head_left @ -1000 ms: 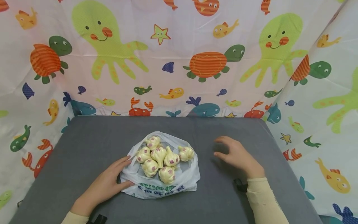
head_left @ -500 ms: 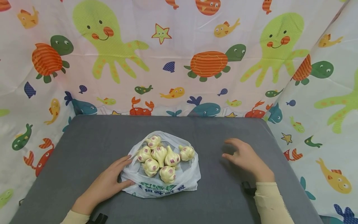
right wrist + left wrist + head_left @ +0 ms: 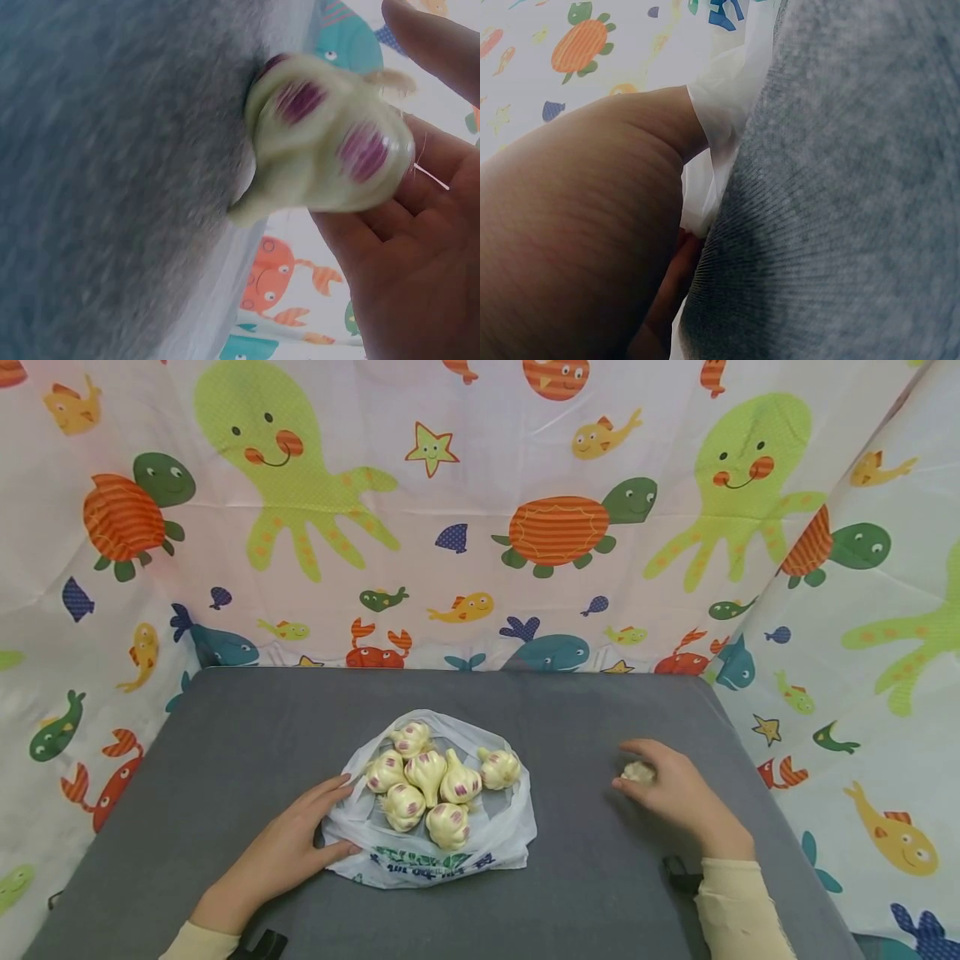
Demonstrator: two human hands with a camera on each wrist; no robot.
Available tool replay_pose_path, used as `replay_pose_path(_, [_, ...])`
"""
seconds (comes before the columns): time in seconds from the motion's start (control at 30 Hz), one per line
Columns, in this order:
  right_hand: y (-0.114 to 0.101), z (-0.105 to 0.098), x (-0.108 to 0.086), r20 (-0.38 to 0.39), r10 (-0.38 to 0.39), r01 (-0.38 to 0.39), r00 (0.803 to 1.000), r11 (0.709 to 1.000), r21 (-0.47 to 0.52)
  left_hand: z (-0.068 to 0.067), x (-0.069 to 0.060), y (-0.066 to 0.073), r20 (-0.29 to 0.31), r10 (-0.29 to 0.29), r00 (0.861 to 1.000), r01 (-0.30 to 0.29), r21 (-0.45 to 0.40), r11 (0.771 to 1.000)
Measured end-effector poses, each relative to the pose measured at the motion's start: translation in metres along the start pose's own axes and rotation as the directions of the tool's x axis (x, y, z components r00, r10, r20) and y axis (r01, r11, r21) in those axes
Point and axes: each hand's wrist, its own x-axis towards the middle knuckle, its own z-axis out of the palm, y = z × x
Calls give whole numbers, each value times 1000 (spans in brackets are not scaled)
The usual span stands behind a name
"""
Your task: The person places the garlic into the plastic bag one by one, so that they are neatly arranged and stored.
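Note:
A white plastic bag with green and blue print lies spread on the grey table, its mouth turned up. Several garlic bulbs with purple marks sit in it. My left hand rests against the bag's left side with spread fingers; in the left wrist view, the thumb touches the thin plastic. To the right of the bag, a single garlic bulb lies against the tabletop. My right hand is around this bulb, fingers behind it and thumb apart from it, so the hand does not grip it.
The grey cloth-covered table extends around the bag. A white curtain printed with sea animals hangs behind the table and along both sides.
My right hand has moved right and a little nearer, and a garlic bulb now shows between its thumb and fingers. My left hand and the bag stay put.

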Motion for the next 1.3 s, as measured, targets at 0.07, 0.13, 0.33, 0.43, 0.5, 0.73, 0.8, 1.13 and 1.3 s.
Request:
replay_pose_path(0.07, [3,-1,-3,-6,11,-11,1000,1000,-1,0,0,0,5,0,1000,0,-3,1000])
replay_pose_path(0.13, [5,-3,-6,-8,22,-22,1000,1000,-1,0,1,0,11,0,1000,0,-7,1000])
replay_pose_path(0.33, [11,-3,-12,-18,34,-34,999,999,-10,-1,1,2,8,-8,1000,8,-5,1000])
replay_pose_path(0.43, [12,-3,-14,-19,39,-39,999,999,-14,-1,1,1,7,-6,1000,6,-4,1000])
replay_pose_path(0.5, [13,-3,-15,-16,45,-46,999,999,-14,-1,1,1,10,-8,1000,8,-3,1000])
replay_pose_path(0.73, [15,-2,-18,-4,78,-78,997,997,-20,0,0,1,16,-7,1000,7,-6,1000])
replay_pose_path(0.8, [15,-2,-19,-2,87,-87,996,996,-22,0,1,0,16,-8,1000,8,-6,1000])
replay_pose_path(1.13, [20,0,-22,6,96,-96,995,995,-8,0,-1,1,-6,7,1000,-7,6,1000])
replay_pose_path(1.3, [24,0,-22,9,91,-91,996,996,-10,-2,-1,2,-5,8,1000,-8,0,1000])
